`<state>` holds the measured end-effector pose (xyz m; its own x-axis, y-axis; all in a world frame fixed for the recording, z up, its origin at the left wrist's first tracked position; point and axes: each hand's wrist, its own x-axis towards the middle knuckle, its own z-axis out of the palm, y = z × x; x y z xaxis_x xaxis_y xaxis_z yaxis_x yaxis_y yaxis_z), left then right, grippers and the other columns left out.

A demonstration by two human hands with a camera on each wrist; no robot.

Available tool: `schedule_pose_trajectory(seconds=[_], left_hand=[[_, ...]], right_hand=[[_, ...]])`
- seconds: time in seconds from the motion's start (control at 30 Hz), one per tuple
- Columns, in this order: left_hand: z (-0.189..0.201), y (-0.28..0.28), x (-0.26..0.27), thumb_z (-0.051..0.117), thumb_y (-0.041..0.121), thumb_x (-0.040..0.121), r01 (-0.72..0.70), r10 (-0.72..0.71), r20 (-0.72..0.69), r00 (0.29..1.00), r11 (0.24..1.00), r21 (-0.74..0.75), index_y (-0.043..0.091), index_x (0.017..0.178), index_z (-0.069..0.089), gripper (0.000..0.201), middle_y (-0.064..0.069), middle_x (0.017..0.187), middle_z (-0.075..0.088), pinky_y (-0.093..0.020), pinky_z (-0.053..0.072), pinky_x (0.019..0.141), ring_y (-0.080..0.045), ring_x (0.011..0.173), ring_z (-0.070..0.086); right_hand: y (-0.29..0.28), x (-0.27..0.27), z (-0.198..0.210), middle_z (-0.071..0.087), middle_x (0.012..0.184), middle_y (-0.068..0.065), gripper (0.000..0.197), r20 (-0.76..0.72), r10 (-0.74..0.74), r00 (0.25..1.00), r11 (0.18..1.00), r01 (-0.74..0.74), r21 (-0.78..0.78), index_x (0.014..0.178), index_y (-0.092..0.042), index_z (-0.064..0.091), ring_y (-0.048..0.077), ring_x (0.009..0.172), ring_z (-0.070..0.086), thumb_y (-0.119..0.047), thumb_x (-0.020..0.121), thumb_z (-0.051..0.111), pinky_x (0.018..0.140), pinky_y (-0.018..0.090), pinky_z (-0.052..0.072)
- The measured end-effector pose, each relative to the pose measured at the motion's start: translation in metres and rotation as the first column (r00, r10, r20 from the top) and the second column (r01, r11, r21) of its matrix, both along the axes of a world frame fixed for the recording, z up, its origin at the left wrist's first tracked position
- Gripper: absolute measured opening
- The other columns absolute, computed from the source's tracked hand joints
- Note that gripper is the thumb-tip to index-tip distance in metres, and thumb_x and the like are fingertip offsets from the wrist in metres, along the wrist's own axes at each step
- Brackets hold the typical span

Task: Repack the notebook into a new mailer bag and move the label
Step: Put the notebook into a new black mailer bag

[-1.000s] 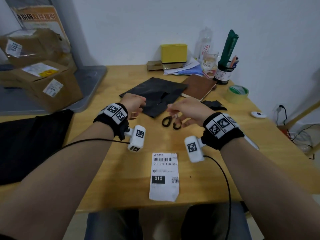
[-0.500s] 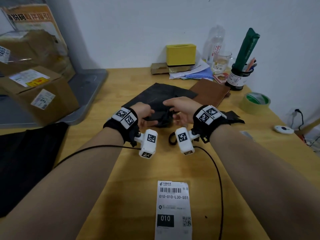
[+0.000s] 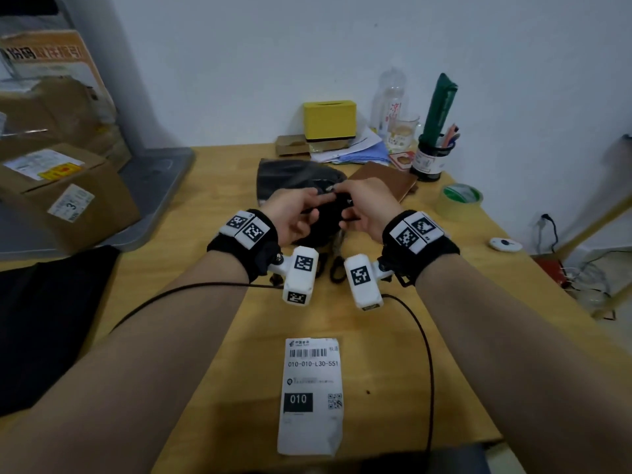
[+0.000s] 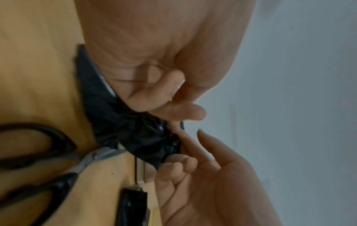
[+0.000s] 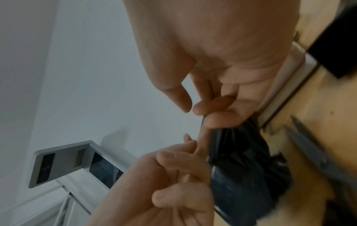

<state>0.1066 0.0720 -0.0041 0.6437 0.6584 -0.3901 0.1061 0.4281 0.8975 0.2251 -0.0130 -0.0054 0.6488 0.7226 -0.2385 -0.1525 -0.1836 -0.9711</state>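
**Gripping a crumpled black mailer bag (image 3: 325, 220) in both hands**

Pinching the bag's bunched plastic with the left hand (image 3: 294, 217) and the right hand (image 3: 367, 208), fingers of both curled in tight and meeting above the wad. From the left wrist, shows the left hand (image 4: 154, 61) closed down onto the dark folds (image 4: 139, 134), with the right hand (image 4: 203, 183) curled in from the other side. From the right wrist, shows the right hand (image 5: 222, 53) nipping a thin edge of the plastic (image 5: 241, 168) between thumb and forefinger, and the left hand (image 5: 164, 191) knuckled up against it. Cannot tell whether anything sits inside the bag. Blurs where the bag's far part lifts off the table (image 3: 478, 302).

Places, all taken from the label (image 3: 311, 395), lying flat and face up at the table's near edge:

- Well beyond the label, held above the table: the bag and both hands.
- Between the label and the hands, flat on the wood: black-handled scissors (image 3: 337, 268), also seen under the left wrist (image 4: 48, 152).
- Beyond the label and past the hands, slightly right: the brown notebook (image 3: 383, 179), flat, outside the bag, its near corner hidden behind the right hand.
- Farther right of the notebook: a roll of tape (image 3: 461, 198).
- Farthest from the label, against the wall: a yellow box (image 3: 330, 119) and a pen pot (image 3: 431, 159).
- Far left of the label, off the table: a cardboard box (image 3: 61, 196).
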Motion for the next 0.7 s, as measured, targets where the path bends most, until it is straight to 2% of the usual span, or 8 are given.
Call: schedule_pose_trajectory(seconds=[0.07,0.17,0.27,0.37,0.47,0.6,0.67,0.7], left_hand=[[0.008,-0.014,0.010,0.048,0.007,0.098,0.020,-0.022,0.032,0.999,0.999,0.048,0.021,0.115,0.053,0.022,0.005,0.111,0.074,-0.014,0.023,0.035,-0.005,0.048,0.049],[0.013,-0.035,0.026,0.052,0.007,0.095,0.054,-0.057,0.029,0.998,0.994,0.096,0.022,0.107,0.056,0.020,0.005,0.106,0.076,-0.016,0.026,0.038,-0.004,0.046,0.049],[0.014,-0.055,0.037,0.044,0.002,0.095,0.044,-0.048,0.034,0.998,0.995,0.088,0.018,0.114,0.056,0.027,0.005,0.100,0.074,-0.017,0.028,0.042,-0.006,0.050,0.055],[0.012,-0.073,0.045,0.039,-0.003,0.093,0.034,-0.036,0.018,0.999,0.995,0.099,0.017,0.113,0.054,0.032,0.002,0.097,0.069,-0.019,0.030,0.046,-0.010,0.060,0.058],[0.009,-0.086,0.048,0.040,-0.003,0.092,0.054,-0.053,-0.004,0.999,0.995,0.088,0.018,0.108,0.054,0.030,0.002,0.096,0.068,-0.020,0.031,0.048,-0.012,0.063,0.058],[0.005,-0.094,0.043,0.041,0.000,0.092,0.081,-0.077,-0.048,0.996,0.994,0.076,0.019,0.106,0.055,0.027,0.003,0.094,0.069,-0.019,0.034,0.048,-0.012,0.065,0.060],[0.003,-0.094,0.039,0.042,0.003,0.093,0.095,-0.091,-0.059,0.994,0.993,0.071,0.019,0.106,0.055,0.025,0.003,0.094,0.070,-0.020,0.035,0.049,-0.013,0.067,0.061],[0.003,-0.093,0.036,0.043,0.003,0.093,0.097,-0.092,-0.063,0.994,0.993,0.071,0.019,0.106,0.055,0.024,0.003,0.094,0.070,-0.020,0.035,0.049,-0.013,0.068,0.062]], right_hand=[[-0.022,0.010,0.010,0.058,0.082,0.011,0.006,0.022,-0.126,0.992,0.990,0.124,0.067,0.093,-0.010,0.062,0.017,0.050,0.051,-0.014,0.096,0.060,0.048,0.030,0.052],[-0.055,0.028,0.020,0.059,0.077,0.011,0.010,0.053,-0.278,0.959,0.957,0.272,0.100,0.086,-0.013,0.060,0.019,0.051,0.054,-0.012,0.096,0.057,0.052,0.033,0.055],[-0.086,0.045,0.021,0.061,0.086,0.014,0.009,0.080,-0.347,0.934,0.937,0.341,0.076,0.087,-0.011,0.060,0.022,0.056,0.058,-0.012,0.094,0.054,0.053,0.035,0.057],[-0.111,0.058,0.019,0.062,0.107,0.016,0.009,0.072,-0.367,0.927,0.930,0.366,0.027,0.101,-0.010,0.059,0.026,0.068,0.063,-0.015,0.095,0.054,0.053,0.035,0.059],[-0.130,0.066,0.013,0.059,0.121,0.015,0.019,0.026,-0.369,0.929,0.929,0.369,-0.021,0.115,-0.010,0.053,0.033,0.085,0.068,-0.014,0.097,0.054,0.058,0.038,0.059],[-0.143,0.066,0.005,0.051,0.131,0.016,0.047,-0.018,-0.353,0.935,0.933,0.351,-0.074,0.140,-0.008,0.042,0.037,0.098,0.067,-0.013,0.096,0.057,0.061,0.042,0.060],[-0.144,0.063,0.006,0.048,0.133,0.016,0.049,-0.024,-0.338,0.941,0.940,0.336,-0.062,0.142,-0.008,0.039,0.039,0.103,0.065,-0.011,0.096,0.057,0.062,0.043,0.060],[-0.143,0.061,0.007,0.047,0.132,0.016,0.045,-0.025,-0.326,0.945,0.944,0.324,-0.054,0.138,-0.007,0.040,0.040,0.104,0.064,-0.010,0.096,0.057,0.063,0.044,0.061]])
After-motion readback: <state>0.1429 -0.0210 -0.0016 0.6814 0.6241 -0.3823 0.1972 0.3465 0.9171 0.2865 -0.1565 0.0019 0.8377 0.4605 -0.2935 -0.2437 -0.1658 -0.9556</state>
